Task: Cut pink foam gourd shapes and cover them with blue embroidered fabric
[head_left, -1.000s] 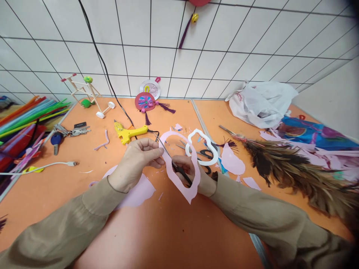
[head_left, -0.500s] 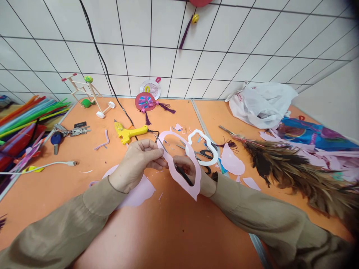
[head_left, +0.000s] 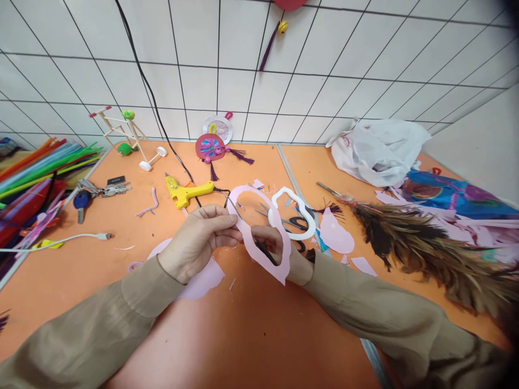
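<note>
Between thumb and fingers my left hand pinches the left edge of a pink paper frame, cut out as a wavy ring with a large hole. My right hand, closed and partly seen through that hole, grips black-handled scissors. Their blades lie along the ring's left side, close to my left fingertips. Behind my right wrist, a white wavy ring lies on the table. Under my left wrist is a larger pink sheet.
A yellow glue gun with a black cord lies beyond my left hand. Another pair of scissors lies near the white ring. To the right are a feather duster and a white plastic bag. Keys and pipe cleaners are left.
The lower tip of the pink ring has risen slightly and its tilt has shifted a little. Both hands stay almost in place, with the same holds.
</note>
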`<action>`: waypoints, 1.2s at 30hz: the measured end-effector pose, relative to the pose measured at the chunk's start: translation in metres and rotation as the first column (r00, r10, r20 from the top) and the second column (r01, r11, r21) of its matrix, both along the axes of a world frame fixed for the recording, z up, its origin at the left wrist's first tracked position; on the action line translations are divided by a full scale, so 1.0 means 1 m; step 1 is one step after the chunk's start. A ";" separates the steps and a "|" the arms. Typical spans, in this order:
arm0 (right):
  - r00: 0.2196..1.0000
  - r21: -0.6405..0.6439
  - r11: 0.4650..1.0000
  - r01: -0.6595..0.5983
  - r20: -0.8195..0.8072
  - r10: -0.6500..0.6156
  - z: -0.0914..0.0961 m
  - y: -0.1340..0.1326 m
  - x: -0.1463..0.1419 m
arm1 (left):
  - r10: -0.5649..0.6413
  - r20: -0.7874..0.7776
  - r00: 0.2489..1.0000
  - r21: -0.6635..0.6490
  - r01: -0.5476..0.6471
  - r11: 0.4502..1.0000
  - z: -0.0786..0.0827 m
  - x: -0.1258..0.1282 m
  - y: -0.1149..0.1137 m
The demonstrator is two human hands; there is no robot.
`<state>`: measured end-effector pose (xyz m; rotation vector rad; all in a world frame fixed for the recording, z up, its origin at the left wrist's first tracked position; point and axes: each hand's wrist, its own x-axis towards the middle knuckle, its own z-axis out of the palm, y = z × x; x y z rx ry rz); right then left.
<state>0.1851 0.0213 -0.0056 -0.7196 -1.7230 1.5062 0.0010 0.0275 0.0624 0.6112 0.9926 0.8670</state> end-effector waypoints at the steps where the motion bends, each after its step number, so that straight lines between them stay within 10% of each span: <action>1: 1.000 0.007 1.000 0.003 0.006 -0.003 0.000 0.000 0.000 | -0.001 0.009 1.000 -0.015 0.001 1.000 0.000 0.000 0.000; 27: 0.999 0.029 0.999 -0.034 -0.011 0.035 0.004 -0.001 -0.001 | -0.031 0.174 0.984 -0.180 0.063 0.982 0.009 0.000 -0.002; 36: 0.999 -0.001 1.000 -0.006 0.053 0.007 0.008 -0.005 0.013 | -0.091 -0.078 0.993 0.104 0.099 0.990 0.005 -0.002 -0.004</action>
